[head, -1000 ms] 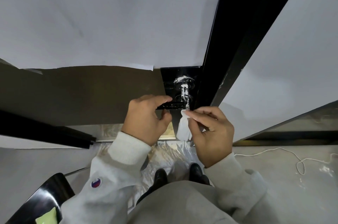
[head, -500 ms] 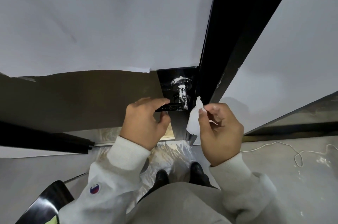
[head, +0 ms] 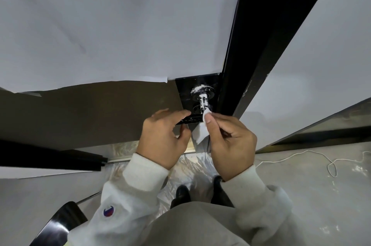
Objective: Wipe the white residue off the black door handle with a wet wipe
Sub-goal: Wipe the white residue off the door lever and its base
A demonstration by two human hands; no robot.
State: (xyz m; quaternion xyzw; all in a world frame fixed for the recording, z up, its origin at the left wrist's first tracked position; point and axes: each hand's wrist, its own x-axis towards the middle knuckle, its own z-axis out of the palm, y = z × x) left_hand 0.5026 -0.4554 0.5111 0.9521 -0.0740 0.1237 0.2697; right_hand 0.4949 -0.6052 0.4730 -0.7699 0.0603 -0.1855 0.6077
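The black door handle (head: 202, 101) sticks out of a black plate at the door's edge, its round base and neck smeared with white residue. My left hand (head: 164, 137) grips the lever part of the handle from the left. My right hand (head: 228, 139) pinches a white wet wipe (head: 201, 132) between thumb and fingers. The wipe's top corner touches the lower end of the handle's neck, and the rest hangs down below.
White paper covers the door (head: 120, 24) above a brown panel. A black door frame (head: 261, 34) runs up on the right. Clear plastic sheeting (head: 192, 167) lies on the floor under my shoes. A white cord (head: 313, 155) trails at right, and a black chair (head: 58, 223) sits at lower left.
My right hand pulled the wipe back from the handle, then brought it up again so its tip touches the neck. My left hand has kept its grip on the lever.
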